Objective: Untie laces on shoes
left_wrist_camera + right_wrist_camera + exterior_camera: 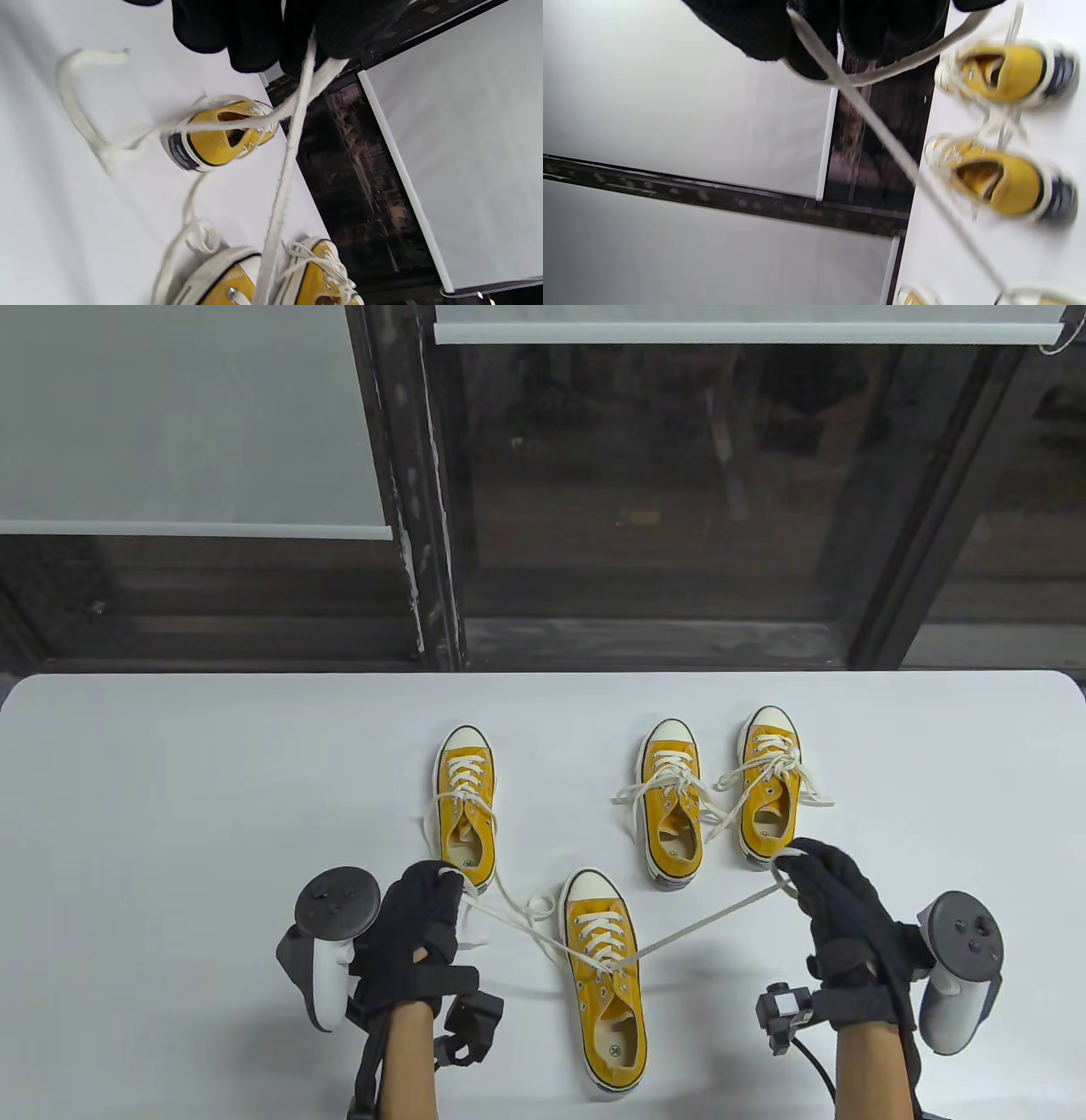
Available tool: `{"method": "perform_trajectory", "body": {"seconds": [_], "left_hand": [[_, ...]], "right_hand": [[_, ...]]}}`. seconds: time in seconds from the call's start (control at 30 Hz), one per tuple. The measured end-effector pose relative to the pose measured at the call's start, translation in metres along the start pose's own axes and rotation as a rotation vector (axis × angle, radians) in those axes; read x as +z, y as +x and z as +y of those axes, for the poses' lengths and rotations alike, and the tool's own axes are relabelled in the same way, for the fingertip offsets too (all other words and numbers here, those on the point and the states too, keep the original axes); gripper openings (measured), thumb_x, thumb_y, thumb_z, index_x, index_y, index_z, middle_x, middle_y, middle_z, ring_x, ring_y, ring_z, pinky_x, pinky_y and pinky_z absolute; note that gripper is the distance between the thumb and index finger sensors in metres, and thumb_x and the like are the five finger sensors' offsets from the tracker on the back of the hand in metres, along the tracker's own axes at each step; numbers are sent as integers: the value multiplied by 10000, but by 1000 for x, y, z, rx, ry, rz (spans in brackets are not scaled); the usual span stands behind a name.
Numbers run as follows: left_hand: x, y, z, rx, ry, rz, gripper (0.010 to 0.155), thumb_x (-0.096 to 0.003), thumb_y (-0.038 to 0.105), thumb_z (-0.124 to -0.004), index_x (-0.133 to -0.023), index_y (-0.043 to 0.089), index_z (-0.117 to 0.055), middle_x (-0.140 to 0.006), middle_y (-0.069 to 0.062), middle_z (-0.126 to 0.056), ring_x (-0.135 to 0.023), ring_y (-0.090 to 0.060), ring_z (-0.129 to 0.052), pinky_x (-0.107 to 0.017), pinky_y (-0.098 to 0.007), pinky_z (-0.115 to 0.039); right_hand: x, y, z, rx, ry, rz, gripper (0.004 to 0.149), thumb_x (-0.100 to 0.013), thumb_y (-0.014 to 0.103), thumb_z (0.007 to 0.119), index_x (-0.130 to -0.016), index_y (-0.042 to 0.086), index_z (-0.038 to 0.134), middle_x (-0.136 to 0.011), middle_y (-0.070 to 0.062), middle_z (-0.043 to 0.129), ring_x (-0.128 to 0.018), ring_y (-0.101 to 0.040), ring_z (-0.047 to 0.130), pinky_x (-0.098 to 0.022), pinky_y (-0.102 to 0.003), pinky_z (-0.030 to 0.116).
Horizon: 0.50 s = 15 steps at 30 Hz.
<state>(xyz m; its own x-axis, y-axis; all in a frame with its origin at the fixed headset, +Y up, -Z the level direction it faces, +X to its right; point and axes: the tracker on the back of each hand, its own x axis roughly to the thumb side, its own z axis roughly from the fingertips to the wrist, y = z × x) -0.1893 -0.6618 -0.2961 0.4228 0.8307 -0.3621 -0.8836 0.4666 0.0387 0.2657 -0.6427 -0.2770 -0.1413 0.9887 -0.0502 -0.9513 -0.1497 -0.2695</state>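
Note:
Four yellow sneakers with white laces stand on the white table point(170, 814). The nearest sneaker point(607, 976) has both lace ends pulled out taut to the sides. My left hand point(445, 881) grips the left lace end point(526, 931). My right hand point(797, 867) grips the right lace end point(713, 918), which loops over its fingers. In the left wrist view the gloved fingers point(254, 38) pinch the lace point(282, 186). In the right wrist view the fingers point(814, 42) hold the lace point(882, 140).
One sneaker point(465, 806) stands just beyond my left hand, its laces loose on the table. Two more sneakers point(673, 806) point(770, 785) stand side by side beyond my right hand with laces spread out. A dark window frame point(424, 517) runs behind the table's far edge.

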Motion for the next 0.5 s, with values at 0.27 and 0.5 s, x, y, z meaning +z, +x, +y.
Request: {"method": "perform_trajectory", "body": {"seconds": [0.27,0.5], "left_hand": [[-7,-16,6,-134,117,164,448,-625,435,-707,-978,161,-738,-1080,-131,-656,-1064,-394,-548,-776,-672,-377],[-17,-30,0,-219,120,262,451,-631,449,-694,-982,167,-724,-1102,-129,-631,-1083,-393,-524,-784,-671,-362]], "right_hand": [[-6,-19,-14,258,-252,110,392,-650,361,678,-923,82,717,-1084,-242,499,-1000,-537,448,-693,-694,412],[-12,-43,-20,375,-360,223,389,-643,332,689,-918,57,702,-1085,-273,456,-994,-561,393,-691,-707,376]]}}
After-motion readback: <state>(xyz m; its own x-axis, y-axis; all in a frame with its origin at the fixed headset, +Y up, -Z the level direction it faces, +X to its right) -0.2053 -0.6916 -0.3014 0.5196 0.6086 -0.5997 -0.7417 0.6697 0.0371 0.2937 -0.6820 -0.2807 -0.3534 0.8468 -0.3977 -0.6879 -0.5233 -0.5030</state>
